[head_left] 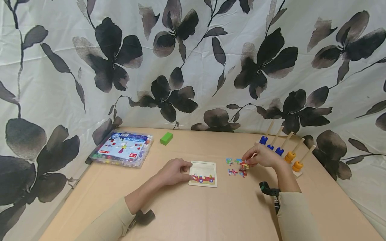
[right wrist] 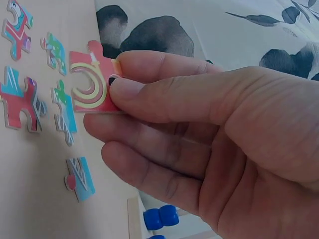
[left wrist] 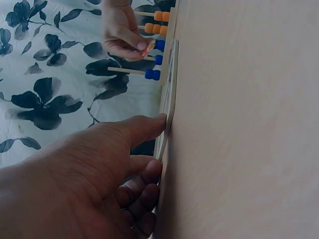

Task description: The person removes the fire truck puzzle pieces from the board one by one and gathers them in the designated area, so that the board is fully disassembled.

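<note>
A shallow wooden puzzle tray (head_left: 203, 163) lies on the table, with joined red vehicle pieces (head_left: 203, 179) along its lower part. My left hand (head_left: 174, 171) holds the tray's left edge; its thumb and fingers meet the rim in the left wrist view, the other fingers bent. My right hand (head_left: 262, 155) pinches a red puzzle piece (right wrist: 94, 82) with a yellow spiral between thumb and index finger. Loose puzzle pieces lie near it on the table, among them a red-and-blue piece (right wrist: 22, 102) and a blue piece with a red knob (right wrist: 82, 179).
A clear box of beads (head_left: 122, 149) with a printed label stands at the back left. Beside it is a green block (head_left: 166, 138). A peg rack with blue and orange beads (head_left: 290, 156) stands right of my right hand. A floral cloth (head_left: 181, 67) hangs behind the table (head_left: 193, 214).
</note>
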The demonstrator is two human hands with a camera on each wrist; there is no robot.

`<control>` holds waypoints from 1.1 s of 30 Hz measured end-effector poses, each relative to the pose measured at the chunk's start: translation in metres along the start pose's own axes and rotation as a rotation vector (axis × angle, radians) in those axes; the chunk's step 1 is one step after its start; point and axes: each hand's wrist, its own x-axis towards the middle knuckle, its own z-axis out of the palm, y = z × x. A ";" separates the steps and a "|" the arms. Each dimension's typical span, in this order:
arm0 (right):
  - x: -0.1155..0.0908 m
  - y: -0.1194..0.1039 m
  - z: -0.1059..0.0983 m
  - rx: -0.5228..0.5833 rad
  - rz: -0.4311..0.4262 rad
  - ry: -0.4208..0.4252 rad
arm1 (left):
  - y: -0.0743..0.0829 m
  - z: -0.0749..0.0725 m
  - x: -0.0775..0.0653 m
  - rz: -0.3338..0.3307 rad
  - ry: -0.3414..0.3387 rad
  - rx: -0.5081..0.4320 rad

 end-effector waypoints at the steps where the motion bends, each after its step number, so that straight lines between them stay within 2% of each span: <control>1: 0.000 0.001 -0.001 -0.007 -0.002 -0.001 | 0.000 0.000 0.000 -0.002 0.001 -0.001; 6: -0.002 0.006 -0.003 -0.021 0.006 -0.016 | -0.001 0.001 0.000 -0.010 0.008 -0.013; 14: -0.007 0.010 -0.005 -0.014 0.031 -0.042 | -0.002 0.002 -0.001 -0.062 0.006 -0.037; 23: -0.011 0.014 -0.008 0.001 0.094 -0.062 | -0.002 0.003 -0.002 -0.087 0.005 -0.052; 33: -0.013 0.017 -0.009 -0.012 0.120 -0.077 | -0.002 0.002 -0.001 -0.090 0.002 -0.047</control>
